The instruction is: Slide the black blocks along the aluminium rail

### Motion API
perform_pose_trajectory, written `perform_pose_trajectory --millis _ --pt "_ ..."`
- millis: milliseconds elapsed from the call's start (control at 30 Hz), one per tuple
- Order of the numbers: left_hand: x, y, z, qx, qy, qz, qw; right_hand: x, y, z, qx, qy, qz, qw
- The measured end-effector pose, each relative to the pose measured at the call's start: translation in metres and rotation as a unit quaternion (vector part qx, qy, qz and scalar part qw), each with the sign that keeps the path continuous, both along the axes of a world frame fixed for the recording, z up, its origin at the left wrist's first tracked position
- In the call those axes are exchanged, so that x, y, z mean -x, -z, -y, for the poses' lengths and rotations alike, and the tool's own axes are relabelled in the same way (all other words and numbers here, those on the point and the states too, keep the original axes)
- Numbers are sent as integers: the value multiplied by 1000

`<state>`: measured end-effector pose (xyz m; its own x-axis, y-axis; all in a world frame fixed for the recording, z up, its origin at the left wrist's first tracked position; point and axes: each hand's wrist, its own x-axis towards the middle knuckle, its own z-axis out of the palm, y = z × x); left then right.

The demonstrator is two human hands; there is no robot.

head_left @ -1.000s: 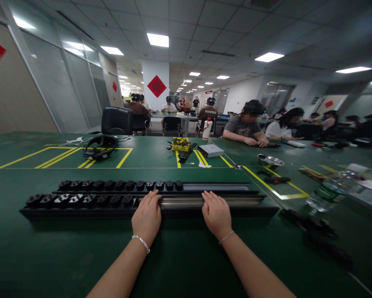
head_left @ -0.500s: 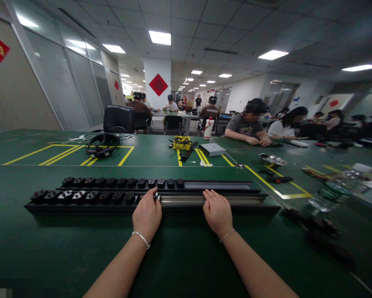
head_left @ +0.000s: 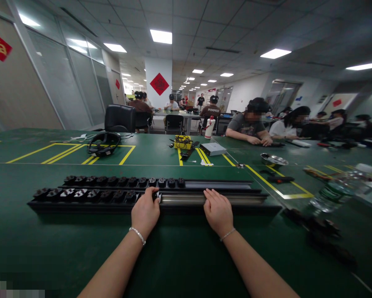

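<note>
Two long black power tracks lie side by side across the green table, the front track (head_left: 89, 207) nearer me and the back track (head_left: 223, 181) behind it. Black socket modules (head_left: 93, 195) fill the left part of both, and bare metal channel shows on the right. My left hand (head_left: 145, 212) grips a socket module (head_left: 156, 195) near the middle of the front track; most of that module is hidden by the fingers. My right hand (head_left: 217, 210) rests on the front track further right, fingers stretched out together over its channel, holding nothing.
Beyond the tracks are a black headset (head_left: 103, 144), a yellow block with cables (head_left: 183, 142), a grey box (head_left: 213, 148) and a metal bowl (head_left: 273, 159). On the right stand a water bottle (head_left: 331, 192) and blurred dark parts (head_left: 322, 231). A co-worker (head_left: 250, 124) sits opposite.
My left hand has shifted slightly left along the front track, still at the socket module. My right hand stays at the same place on the track. The view has moved slightly.
</note>
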<state>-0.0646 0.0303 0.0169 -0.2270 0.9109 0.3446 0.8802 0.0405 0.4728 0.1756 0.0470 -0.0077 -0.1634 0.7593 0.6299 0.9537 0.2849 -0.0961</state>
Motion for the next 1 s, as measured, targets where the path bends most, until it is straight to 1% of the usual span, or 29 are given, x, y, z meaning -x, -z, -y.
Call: perform_pose_trajectory --millis 200,433,533,633,833,1000 --pt "6 -3 -3 25 19 15 999 0 0 0 -11 -2 4 1000" --pt "23 -2 -11 39 95 104 989 1 0 0 -16 0 1 1000" --pt "28 0 -13 48 107 115 986 1 -1 0 -12 -1 2 1000" --pt "29 0 -14 47 114 127 984 1 -1 0 -9 1 -1 1000" --pt "28 -5 -14 57 97 128 985 0 -1 1 -6 0 0 1000" --pt "26 -8 -13 62 97 134 984 0 0 0 -4 1 2 1000"
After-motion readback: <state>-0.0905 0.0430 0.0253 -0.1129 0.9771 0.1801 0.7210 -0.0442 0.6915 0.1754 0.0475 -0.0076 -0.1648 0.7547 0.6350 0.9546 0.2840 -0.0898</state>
